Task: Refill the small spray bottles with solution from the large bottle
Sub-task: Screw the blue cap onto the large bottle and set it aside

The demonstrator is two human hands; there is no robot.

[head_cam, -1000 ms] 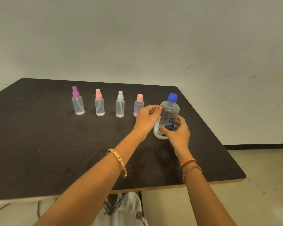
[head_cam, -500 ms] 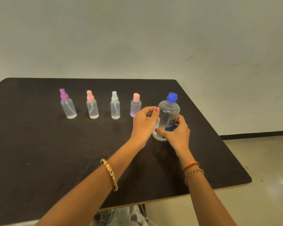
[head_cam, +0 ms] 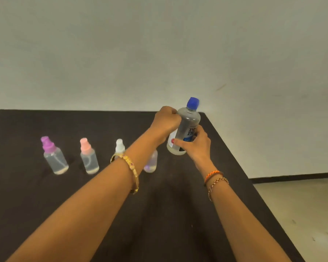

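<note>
— What stands at the left of the dark surface?
— Small spray bottles: purple-capped, pink-capped, white-capped.
— And the hands?
— The left hand and right hand curl their fingers around the large bottle, far right corner, blue cap on.

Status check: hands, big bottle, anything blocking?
Both hands, left and right, grip the big bottle. Blue cap on, bottle slightly tilted. Left forearm partly hides two small bottles.
</note>
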